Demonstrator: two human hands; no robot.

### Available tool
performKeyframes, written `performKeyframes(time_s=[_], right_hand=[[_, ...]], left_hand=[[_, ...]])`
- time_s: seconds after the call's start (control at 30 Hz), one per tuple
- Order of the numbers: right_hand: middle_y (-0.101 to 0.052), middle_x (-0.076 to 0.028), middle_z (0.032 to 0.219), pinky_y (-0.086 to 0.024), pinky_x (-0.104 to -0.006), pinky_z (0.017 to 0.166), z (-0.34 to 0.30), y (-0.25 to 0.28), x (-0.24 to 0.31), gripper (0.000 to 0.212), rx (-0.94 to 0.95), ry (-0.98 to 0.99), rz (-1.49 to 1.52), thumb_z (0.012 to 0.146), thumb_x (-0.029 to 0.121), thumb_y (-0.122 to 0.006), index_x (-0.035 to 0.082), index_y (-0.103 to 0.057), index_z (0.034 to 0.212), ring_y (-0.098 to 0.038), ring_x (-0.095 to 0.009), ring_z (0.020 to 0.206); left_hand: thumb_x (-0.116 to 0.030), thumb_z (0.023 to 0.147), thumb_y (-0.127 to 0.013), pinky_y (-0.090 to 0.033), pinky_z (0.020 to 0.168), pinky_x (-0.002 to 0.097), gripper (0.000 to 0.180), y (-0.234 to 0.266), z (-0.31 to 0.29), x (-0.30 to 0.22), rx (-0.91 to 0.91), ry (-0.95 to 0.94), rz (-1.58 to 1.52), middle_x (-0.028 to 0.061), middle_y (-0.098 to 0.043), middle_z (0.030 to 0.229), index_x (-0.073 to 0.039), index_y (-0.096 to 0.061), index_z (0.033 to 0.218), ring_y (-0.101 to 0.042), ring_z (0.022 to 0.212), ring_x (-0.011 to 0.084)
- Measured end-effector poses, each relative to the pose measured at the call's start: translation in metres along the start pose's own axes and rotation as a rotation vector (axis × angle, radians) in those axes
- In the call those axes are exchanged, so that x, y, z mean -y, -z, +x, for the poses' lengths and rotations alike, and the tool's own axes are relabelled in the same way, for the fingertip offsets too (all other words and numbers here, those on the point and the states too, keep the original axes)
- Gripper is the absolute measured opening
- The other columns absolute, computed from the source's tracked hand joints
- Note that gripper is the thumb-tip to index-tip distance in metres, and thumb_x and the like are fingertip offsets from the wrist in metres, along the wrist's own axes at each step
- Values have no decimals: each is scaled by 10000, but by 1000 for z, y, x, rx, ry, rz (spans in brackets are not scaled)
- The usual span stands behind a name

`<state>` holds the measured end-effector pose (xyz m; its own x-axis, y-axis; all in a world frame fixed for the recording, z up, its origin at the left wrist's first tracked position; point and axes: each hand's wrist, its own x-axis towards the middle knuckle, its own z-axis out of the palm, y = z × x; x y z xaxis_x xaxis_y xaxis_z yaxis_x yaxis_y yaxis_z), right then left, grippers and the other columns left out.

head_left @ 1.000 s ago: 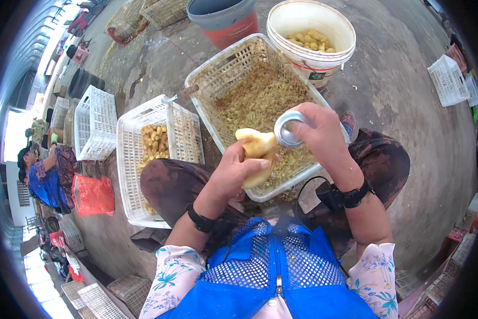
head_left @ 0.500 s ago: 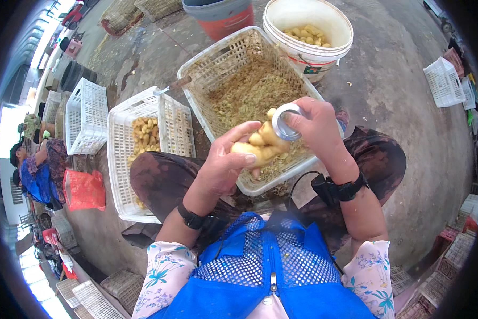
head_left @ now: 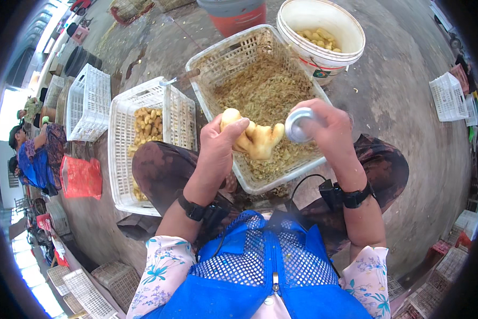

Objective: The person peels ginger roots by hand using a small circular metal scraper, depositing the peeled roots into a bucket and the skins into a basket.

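My left hand (head_left: 221, 139) is closed around one end of a pale yellow, peeled-looking ginger root (head_left: 259, 141), its knobs pointing right. Pinched in my right hand (head_left: 326, 125) is a round silvery metal lid or ring (head_left: 300, 125), slightly blurred and just apart from the root's right tip. Both hands are above a white plastic crate (head_left: 317, 95) with brown and yellowish peelings (head_left: 260, 87) in it. A tool with a brown wooden handle (head_left: 189, 74) and a metal end rests across that crate's left rim.
At my left stands a white crate (head_left: 117, 175) with ginger pieces (head_left: 148, 127). A white bucket (head_left: 358, 50) with more pieces is beyond the peelings crate, beside a grey and red bucket (head_left: 239, 21). Farther left are a red bag (head_left: 81, 177) and a seated person (head_left: 36, 159).
The ginger root has been turned and now points right from my left hand. My right hand has drawn the metal ring slightly right, away from the root. The view has shifted a little.
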<state>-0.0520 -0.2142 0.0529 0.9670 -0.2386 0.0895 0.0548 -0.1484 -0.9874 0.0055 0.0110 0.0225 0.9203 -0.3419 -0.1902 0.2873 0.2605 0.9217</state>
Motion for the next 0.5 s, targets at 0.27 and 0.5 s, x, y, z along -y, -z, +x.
performKeyframes(time_s=[0.27, 0.5], right_hand=[[-597, -99, 711, -447, -337, 588, -2, -10, -16, 139, 246, 24, -207, 782, 64, -737, -21, -661, 861, -572, -151, 653], [-674, -82, 823, -488, -330, 702, -10, -8, -11, 117, 237, 32, -176, 824, 37, -687, -13, -674, 929, -627, -173, 762]], left_hand=[[-195, 921, -715, -488, 685, 252, 198, -13, -8, -5, 64, -114, 494, 11, -670, 846, -8, -672, 971, -592, 767, 67], [-216, 922, -719, -472, 645, 256, 227, -13, -8, -6, -14, -95, 435, 5, -650, 795, 5, -662, 919, -565, 724, 64]])
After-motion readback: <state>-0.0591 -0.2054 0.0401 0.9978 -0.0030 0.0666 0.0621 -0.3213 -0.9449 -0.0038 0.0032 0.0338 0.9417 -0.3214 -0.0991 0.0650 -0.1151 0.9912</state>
